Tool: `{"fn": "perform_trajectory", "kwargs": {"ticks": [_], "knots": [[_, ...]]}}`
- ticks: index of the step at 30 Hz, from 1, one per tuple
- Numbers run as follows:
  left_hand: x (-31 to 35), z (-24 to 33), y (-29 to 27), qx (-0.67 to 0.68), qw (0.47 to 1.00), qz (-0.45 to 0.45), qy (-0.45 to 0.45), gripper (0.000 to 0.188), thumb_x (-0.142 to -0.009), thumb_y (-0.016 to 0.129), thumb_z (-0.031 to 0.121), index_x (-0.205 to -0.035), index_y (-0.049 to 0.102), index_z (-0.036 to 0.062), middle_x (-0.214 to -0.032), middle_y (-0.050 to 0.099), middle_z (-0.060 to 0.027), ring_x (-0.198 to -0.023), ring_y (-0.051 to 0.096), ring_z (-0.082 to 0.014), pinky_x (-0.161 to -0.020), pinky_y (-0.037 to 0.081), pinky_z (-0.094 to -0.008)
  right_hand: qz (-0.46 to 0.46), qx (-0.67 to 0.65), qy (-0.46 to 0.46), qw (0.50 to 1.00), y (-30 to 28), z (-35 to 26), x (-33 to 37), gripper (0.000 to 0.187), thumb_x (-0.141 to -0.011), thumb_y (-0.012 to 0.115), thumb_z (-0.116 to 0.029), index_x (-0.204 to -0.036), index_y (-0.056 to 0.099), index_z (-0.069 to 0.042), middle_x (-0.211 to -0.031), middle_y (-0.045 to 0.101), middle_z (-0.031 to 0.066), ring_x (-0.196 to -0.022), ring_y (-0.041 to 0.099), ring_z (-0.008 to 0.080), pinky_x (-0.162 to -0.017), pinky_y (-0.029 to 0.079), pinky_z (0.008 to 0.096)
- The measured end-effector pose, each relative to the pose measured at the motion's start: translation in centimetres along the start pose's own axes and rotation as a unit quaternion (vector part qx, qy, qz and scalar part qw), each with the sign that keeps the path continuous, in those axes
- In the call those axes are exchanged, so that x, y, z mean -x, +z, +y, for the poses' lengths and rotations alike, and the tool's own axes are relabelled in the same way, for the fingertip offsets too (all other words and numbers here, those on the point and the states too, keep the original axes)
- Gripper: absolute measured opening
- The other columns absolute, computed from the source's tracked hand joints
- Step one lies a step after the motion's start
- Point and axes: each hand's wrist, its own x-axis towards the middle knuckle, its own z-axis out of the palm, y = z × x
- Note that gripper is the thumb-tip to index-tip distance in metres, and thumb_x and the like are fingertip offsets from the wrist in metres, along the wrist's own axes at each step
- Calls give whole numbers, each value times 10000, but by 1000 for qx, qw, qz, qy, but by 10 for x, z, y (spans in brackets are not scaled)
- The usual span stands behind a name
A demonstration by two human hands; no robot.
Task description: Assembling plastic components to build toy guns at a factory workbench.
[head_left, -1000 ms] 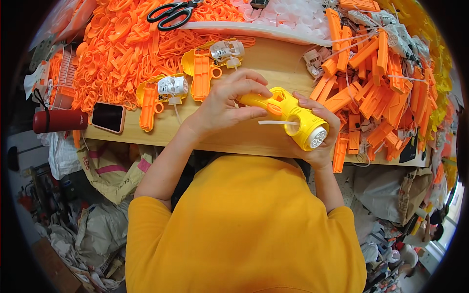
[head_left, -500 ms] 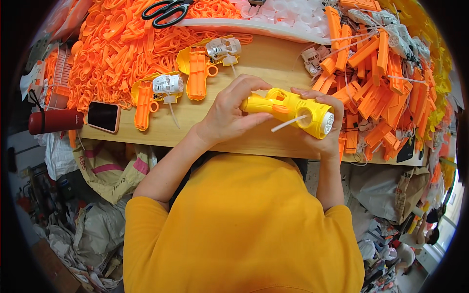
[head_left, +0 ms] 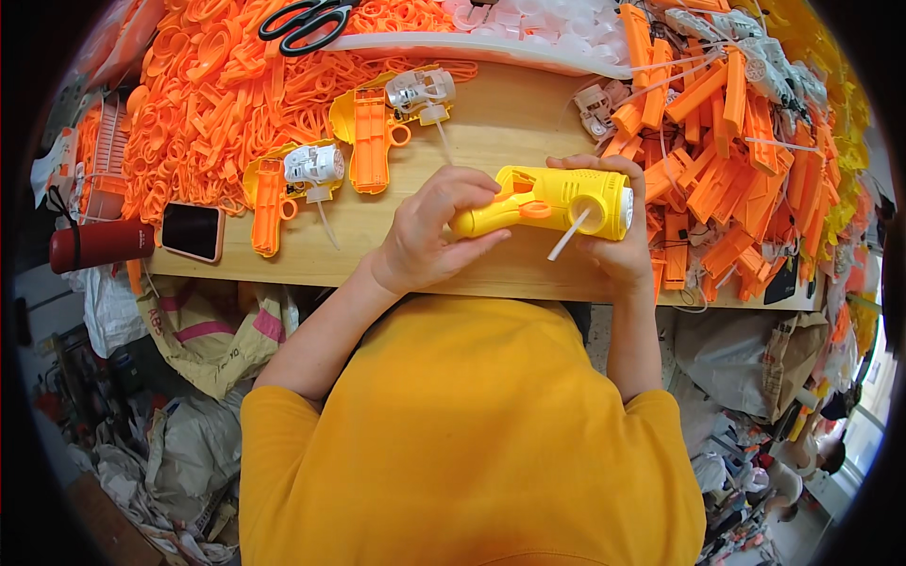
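Observation:
Between my two hands is a yellow toy bubble gun (head_left: 557, 193) with an orange trigger and a white disc at its front end. From a round opening in its side a thin white tube (head_left: 568, 236) sticks out toward me. My left hand (head_left: 439, 226) grips the handle end, fingers closed around it. Wrapped about the barrel's front end is my right hand (head_left: 623, 241), thumb below and fingers mostly behind. To the left lie two open yellow half shells, each with an orange handle piece (head_left: 268, 208) and a white motor unit (head_left: 314, 165).
Orange plastic parts (head_left: 208, 113) heap at the back left, with black scissors (head_left: 307, 24) on top. A phone (head_left: 192, 232) and red flask (head_left: 102, 245) lie at the left. At the right, orange pieces with wired white units (head_left: 727, 160) are piled. Translucent cups (head_left: 557, 28) fill a tray behind.
The bubble gun has been turned in my hands, so its side opening and tube face me more and the white end disc points right. My left hand shifted slightly down along the handle.

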Motion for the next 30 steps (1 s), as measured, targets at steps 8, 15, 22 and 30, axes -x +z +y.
{"fn": "perform_trajectory", "kwargs": {"ticks": [8, 15, 22, 30], "knots": [[2, 8, 8, -44, 998, 15, 48, 427, -654, 802, 28, -947, 495, 76, -935, 630, -121, -745, 643, -235, -554, 517, -286, 33, -111, 14, 993, 5, 5, -3, 741, -562, 611, 16, -1246, 399, -174, -1248, 490, 169, -1269, 429, 407, -1044, 387, 538], [7, 8, 11, -41, 998, 20, 38, 455, -666, 787, -11, -969, 458, 70, -914, 594, -137, -735, 596, -208, -601, 480, -276, 56, -103, 5, 993, 12, 7, -5, 701, -563, 583, -11, -1222, 403, -165, -1178, 504, 135, -1247, 448, 404, -1042, 390, 535], [8, 5, 11, -51, 998, 27, 4, 439, -681, 774, 24, -972, 448, 70, -943, 594, -131, -680, 607, -245, -535, 489, -305, 25, -67, -34, 997, 5, 8, -6, 683, -618, 657, 68, -1217, 400, -138, -1173, 502, 126, -1219, 476, 380, -1035, 399, 527], [5, 4, 6, -104, 994, 31, 5, 412, -680, 786, 75, -965, 488, 55, -1019, 575, -150, -753, 616, -261, -602, 504, -319, 44, 41, -62, 996, 11, 0, -5, 667, -637, 671, 64, -1214, 389, -118, -1163, 510, 131, -1204, 489, 378, -1054, 370, 518]]}}
